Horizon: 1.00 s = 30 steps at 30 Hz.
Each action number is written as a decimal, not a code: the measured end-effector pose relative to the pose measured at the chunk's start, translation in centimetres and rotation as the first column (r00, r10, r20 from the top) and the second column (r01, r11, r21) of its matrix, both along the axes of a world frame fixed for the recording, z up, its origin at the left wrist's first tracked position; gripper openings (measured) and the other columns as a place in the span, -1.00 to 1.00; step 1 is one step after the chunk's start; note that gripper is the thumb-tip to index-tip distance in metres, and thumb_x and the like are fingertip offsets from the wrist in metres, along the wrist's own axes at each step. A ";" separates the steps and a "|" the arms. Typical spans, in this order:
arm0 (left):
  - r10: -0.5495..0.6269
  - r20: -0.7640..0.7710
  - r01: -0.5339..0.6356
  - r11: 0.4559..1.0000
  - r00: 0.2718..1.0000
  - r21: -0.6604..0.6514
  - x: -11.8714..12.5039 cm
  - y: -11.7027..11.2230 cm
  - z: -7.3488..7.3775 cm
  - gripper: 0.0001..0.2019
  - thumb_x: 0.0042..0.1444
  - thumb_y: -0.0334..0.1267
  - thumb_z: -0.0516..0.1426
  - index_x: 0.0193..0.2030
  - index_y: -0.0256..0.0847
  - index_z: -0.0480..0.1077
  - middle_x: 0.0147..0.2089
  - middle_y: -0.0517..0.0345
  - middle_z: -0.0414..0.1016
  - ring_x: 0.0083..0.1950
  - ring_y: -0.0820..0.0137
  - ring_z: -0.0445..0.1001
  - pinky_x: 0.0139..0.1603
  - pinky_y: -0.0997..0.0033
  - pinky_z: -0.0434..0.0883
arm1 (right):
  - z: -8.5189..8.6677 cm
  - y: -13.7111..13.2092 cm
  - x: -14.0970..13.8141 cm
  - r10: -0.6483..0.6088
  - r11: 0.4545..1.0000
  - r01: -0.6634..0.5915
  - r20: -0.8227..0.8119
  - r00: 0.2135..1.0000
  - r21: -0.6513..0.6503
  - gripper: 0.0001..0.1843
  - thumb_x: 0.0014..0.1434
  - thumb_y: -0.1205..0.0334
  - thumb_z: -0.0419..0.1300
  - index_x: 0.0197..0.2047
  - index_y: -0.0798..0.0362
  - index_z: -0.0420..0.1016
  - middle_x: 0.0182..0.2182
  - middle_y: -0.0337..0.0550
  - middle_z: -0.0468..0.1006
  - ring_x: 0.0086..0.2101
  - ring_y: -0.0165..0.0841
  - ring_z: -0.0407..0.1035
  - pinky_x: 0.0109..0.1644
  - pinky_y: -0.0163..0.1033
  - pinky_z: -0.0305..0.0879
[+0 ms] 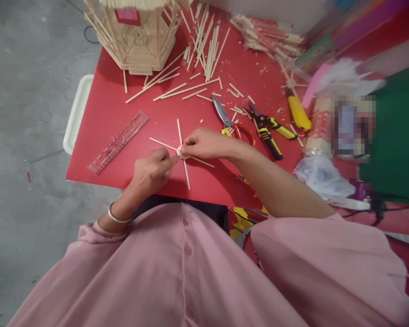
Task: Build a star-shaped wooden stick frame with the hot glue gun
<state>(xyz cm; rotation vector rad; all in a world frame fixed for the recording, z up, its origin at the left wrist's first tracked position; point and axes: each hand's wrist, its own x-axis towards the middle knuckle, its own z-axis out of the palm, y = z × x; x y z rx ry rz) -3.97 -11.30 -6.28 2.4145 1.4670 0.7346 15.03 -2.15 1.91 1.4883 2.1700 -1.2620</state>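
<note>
Thin wooden sticks cross into a star shape (pixel 183 150) on the red table (pixel 98 113). My left hand (pixel 152 172) is closed, its fingertips pinching the star's centre from the near left. From the right, my right hand (pixel 207 143) is closed too and pinches the same centre. The sticks' ends poke out on all sides of my fingers. What joins the sticks at the centre is hidden by my fingertips.
A stick-built house model (pixel 138 34) stands at the table's far left. Loose sticks (pixel 197 50) lie behind my hands. A ruler (pixel 118 142) lies left; scissors (pixel 230 122), pliers (pixel 267 129) and a yellow-handled tool (pixel 299 112) lie right. A plastic bag (pixel 322 175) sits near the right.
</note>
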 end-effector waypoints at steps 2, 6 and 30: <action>0.010 -0.014 -0.010 1.000 1.000 0.013 0.1 0.0 0.1 -0.65 0.33 -0.31 0.00 -0.07 0.01 0.63 -0.31 0.05 0.52 -0.35 0.41 0.36 -0.48 0.43 -0.04 | 0.1 0.0 -0.1 -0.006 1.000 0.006 0.001 1.000 0.000 -0.72 0.08 0.21 0.20 -0.60 0.07 0.32 -0.61 -0.32 0.10 -0.51 -0.48 0.02 -0.38 -0.22 -0.11; 0.005 -0.021 -0.005 1.000 1.000 0.010 0.1 0.0 0.1 -0.63 0.33 -0.33 -0.01 -0.05 0.03 0.64 -0.31 0.05 0.53 -0.35 0.41 0.35 -0.47 0.44 -0.04 | 0.1 0.0 -0.1 -0.003 1.000 0.003 0.000 1.000 -0.001 -0.73 0.08 0.21 0.21 -0.60 0.07 0.34 -0.62 -0.33 0.10 -0.50 -0.47 0.02 -0.37 -0.21 -0.11; -0.006 -0.031 0.006 1.000 0.999 -0.007 0.2 0.0 0.1 -0.65 0.31 -0.34 0.01 -0.03 0.01 0.62 -0.30 0.03 0.47 -0.34 0.40 0.34 -0.50 0.42 -0.04 | 0.6 0.0 -0.3 -0.007 0.999 0.007 0.011 1.000 -0.037 -0.74 0.07 0.19 0.21 -0.60 0.06 0.36 -0.60 -0.29 0.17 -0.48 -0.44 0.06 -0.37 -0.20 -0.08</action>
